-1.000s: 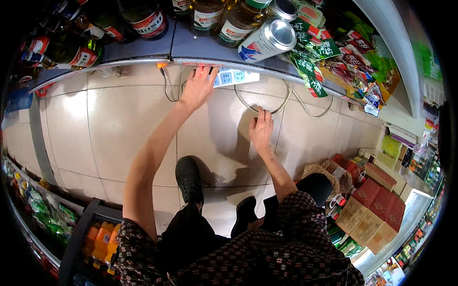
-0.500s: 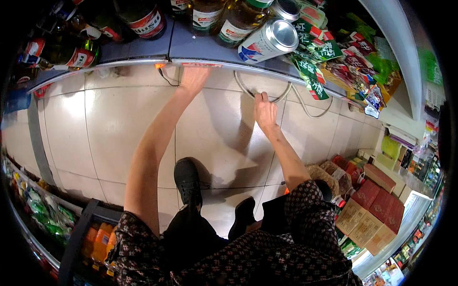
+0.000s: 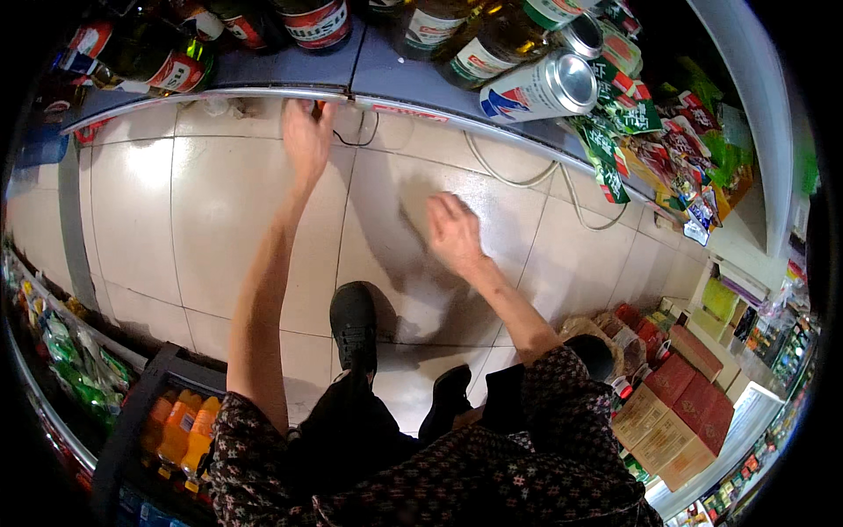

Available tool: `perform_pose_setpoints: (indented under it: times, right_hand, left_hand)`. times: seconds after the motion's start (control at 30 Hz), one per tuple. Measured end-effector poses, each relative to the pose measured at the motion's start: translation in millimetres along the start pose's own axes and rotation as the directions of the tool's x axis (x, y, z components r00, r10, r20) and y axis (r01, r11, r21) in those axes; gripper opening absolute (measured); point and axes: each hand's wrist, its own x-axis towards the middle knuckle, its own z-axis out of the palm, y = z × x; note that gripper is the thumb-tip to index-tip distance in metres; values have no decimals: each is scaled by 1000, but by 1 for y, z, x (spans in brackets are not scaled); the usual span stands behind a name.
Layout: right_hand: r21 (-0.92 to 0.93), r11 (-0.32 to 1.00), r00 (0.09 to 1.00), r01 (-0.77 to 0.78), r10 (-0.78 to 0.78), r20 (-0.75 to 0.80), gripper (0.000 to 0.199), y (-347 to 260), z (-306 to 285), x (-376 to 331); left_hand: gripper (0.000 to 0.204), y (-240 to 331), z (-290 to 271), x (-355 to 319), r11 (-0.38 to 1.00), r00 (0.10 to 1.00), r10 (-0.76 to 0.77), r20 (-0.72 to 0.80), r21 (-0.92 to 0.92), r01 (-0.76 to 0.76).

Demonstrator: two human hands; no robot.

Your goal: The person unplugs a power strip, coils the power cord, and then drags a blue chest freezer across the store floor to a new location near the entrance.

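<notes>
Left grip [image 3: 306,140]: fingers either side of orange piece [image 3: 318,108] at shelf [image 3: 386,75] edge; grasp cannot be told. Black cord [image 3: 360,144] just right. Right grip [image 3: 455,233] part-curled above floor [image 3: 228,220]; clenching unclear.

The only view comes from the left camera on the person's head. It faces steeply down and stands upright, looking over the shirt [image 3: 439,479] and the shoes [image 3: 353,325] to the floor [image 3: 211,237]. The shirt is nearest, at the lower edge; the left hand [image 3: 306,140] and the right hand [image 3: 455,230] are farther out, in the upper half. The shelf [image 3: 281,70] crosses the top, its front edge bent by the wide fisheye. Boxes [image 3: 676,417] enter at the right. Toward the dark rim, things are squeezed small and I cannot surely tell them.
</notes>
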Motion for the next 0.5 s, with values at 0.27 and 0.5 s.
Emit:
perform_pose_setpoints:
  times: [0.27,0.5]
  right_hand:
    - [189,962,980,197,-201,1,21,-64,22,51]
    - [285,944,986,-164,161,35,39,-87,49,81]
  left_hand:
    - [34,-13,5,21,965,948,-198,250,220,143]
    - [25,-13,-25,-35,285,537,-388,749,-457,843]
